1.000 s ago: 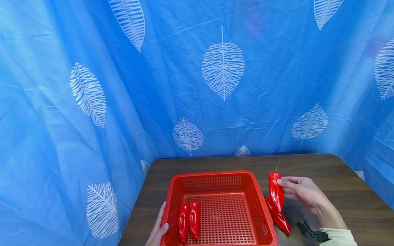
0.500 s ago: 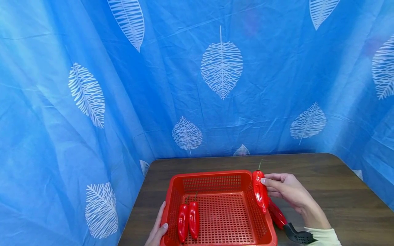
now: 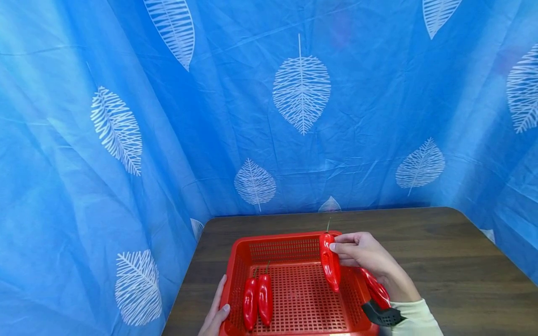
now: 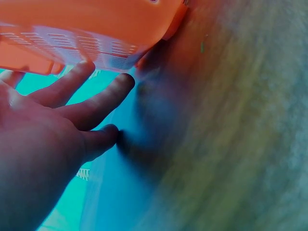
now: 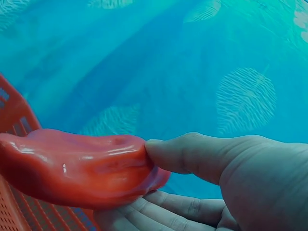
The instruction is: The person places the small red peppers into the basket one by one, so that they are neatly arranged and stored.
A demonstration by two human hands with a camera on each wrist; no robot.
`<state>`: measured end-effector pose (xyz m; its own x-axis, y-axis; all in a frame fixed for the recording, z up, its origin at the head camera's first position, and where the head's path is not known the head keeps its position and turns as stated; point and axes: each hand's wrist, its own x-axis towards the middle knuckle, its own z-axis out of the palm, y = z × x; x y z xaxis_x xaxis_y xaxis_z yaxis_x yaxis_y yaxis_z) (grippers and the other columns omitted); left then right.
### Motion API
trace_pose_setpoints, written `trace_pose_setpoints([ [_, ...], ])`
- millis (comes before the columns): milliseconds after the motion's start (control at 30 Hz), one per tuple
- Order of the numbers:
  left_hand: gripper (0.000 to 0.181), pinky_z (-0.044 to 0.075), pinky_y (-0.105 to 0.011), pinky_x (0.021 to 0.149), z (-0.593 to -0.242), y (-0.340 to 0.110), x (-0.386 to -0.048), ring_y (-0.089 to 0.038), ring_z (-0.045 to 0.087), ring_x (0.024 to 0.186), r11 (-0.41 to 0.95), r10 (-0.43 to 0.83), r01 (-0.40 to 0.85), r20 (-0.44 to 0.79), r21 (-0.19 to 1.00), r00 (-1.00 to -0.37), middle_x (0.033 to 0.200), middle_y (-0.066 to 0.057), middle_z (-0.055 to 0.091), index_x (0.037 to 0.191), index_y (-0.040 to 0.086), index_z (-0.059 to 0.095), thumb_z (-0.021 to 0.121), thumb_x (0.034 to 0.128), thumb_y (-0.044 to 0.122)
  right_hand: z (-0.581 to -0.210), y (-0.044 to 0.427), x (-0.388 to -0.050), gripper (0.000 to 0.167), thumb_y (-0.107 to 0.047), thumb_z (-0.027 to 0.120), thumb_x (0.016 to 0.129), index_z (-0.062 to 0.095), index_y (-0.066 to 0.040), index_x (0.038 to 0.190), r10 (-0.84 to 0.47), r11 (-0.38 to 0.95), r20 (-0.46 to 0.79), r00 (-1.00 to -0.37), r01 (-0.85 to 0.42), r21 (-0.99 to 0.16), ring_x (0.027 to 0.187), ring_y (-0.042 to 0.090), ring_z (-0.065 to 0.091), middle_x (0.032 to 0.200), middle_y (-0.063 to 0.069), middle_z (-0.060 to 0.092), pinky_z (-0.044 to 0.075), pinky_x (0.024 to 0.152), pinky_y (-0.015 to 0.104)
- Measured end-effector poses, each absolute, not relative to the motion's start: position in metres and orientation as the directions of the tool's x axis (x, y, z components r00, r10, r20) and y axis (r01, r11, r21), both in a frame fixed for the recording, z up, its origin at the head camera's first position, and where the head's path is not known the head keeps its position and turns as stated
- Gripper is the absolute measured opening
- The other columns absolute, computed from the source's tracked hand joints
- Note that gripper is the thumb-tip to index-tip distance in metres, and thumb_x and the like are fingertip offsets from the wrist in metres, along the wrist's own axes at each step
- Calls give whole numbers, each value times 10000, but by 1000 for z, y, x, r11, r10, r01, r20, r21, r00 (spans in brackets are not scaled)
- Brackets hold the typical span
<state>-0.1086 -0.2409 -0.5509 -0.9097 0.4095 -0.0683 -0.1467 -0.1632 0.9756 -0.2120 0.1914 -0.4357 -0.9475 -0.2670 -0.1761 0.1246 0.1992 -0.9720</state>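
A red plastic basket [image 3: 290, 235] with perforated walls stands on the table. Its left side is touched by my left hand [image 3: 215, 311]; in the left wrist view, that hand's fingers [image 4: 98, 106] reach along the basket's outer wall, fairly straight and spread. Two glossy red peppers [image 3: 257, 298] with green stems lie side by side at the basket's left. Over the right part of the basket, my right hand [image 3: 364, 254] pinches another red pepper [image 3: 329, 261] between thumb and fingers, stem up. A further red pepper [image 3: 375, 288] lies outside the basket's right wall, partly hidden by the right wrist.
The dark wooden table [image 3: 454, 261] extends to the right and behind the basket. A blue curtain [image 3: 361, 121] with white leaf prints hangs along the back and sides. A black strap piece [image 3: 381, 313] sits at the right wrist.
My right hand has carried its pepper leftward, from outside the basket's right wall to above the basket's inside. The left hand and the two peppers in the basket have stayed put.
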Motion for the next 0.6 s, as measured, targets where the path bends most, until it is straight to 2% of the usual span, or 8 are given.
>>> trace_pose_setpoints([
  [167,826,466,-324,1138,-552,-243,-111,-108,410,1466,-180,422,-138,-50,974,-905,1714,-413,-194,1689,256,-301,353,1192,343,-433,168,-216,525,-200,781,1016,629,127,1398,-311,199,-168,-935,108,-974,1015,314,811,1176,174,809,665,915,480],
  [300,828,461,-313,1150,-552,-245,-113,-79,418,1459,-187,437,-150,-55,971,-898,1714,-406,-212,1680,261,-320,347,1196,340,-431,149,-220,503,-186,794,1002,648,131,1363,-349,179,-159,-923,101,-979,1005,313,815,1152,182,816,670,895,473],
  [500,845,457,-384,1160,-549,-246,-114,-272,347,1556,-177,431,-191,-99,966,-897,1738,-385,-182,1682,288,-322,364,1193,351,-431,123,-225,510,-182,804,994,651,129,1368,-382,175,-170,-909,109,-979,1012,305,814,1153,188,818,664,913,493],
  [600,848,465,-436,1161,-547,-246,-114,-327,339,1565,-177,421,-223,-131,959,-897,1749,-369,-168,1688,317,-309,376,1190,364,-431,112,-226,518,-189,818,990,658,123,1372,-393,176,-175,-903,113,-978,1004,301,815,1155,186,819,659,920,515],
])
